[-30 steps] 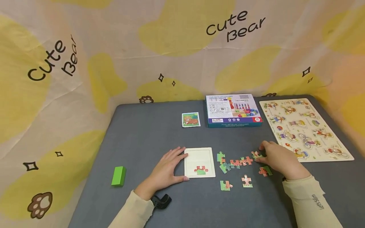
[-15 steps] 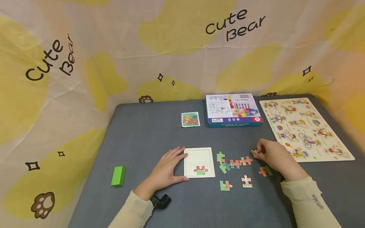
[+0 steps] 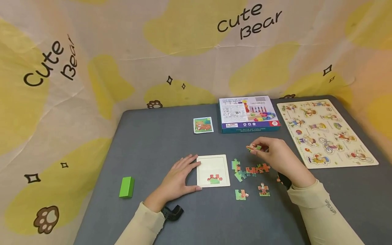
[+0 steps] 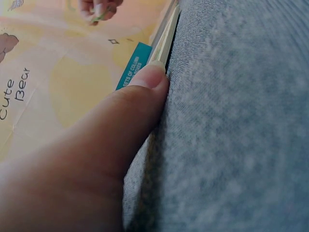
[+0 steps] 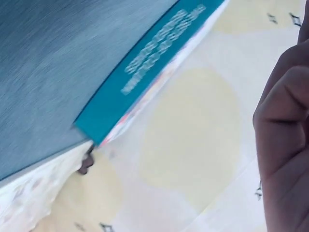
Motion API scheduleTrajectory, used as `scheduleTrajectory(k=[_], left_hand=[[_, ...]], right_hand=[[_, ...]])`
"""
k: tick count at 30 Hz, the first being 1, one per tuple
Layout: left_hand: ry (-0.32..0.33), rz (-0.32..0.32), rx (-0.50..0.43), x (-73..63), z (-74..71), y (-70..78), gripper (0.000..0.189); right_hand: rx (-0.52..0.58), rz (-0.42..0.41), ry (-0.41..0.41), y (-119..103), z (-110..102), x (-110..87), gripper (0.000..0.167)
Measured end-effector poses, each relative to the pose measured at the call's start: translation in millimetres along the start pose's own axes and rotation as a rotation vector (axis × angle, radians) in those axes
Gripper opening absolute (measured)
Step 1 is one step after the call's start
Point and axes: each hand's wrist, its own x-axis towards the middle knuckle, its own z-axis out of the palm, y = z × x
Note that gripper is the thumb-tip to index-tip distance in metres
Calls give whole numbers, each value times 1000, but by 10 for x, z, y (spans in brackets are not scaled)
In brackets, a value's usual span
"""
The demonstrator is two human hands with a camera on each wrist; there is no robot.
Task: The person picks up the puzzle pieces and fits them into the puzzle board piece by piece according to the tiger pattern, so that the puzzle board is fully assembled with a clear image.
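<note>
In the head view my left hand rests at the left side of a small square white puzzle tray, fingers at its upper left corner and thumb at its lower left. The left wrist view shows the thumb against the tray's edge. One red and green puzzle piece lies inside the tray near the bottom. My right hand pinches another jigsaw piece in the air, right of the tray. Below it, several loose pieces lie on the table. The right wrist view shows only curled fingers.
A small picture card and a bead set box lie at the back. A large wooden figure board takes up the right side. A green block stands at the left of the grey table.
My right hand has lifted a puzzle piece off the table and carried it left, toward the tray. The left hand stays at the tray. The head view has tilted slightly.
</note>
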Motion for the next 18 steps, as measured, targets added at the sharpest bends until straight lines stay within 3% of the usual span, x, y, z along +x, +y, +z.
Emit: scheduleTrajectory(k=[11, 18], left_hand=[[-7, -9, 18, -14, -10, 9, 89], [3, -1, 19, 0, -17, 6, 89]], right_hand=[[104, -98, -145, -447, 394, 83, 22], [171, -102, -126, -497, 511, 104, 40]])
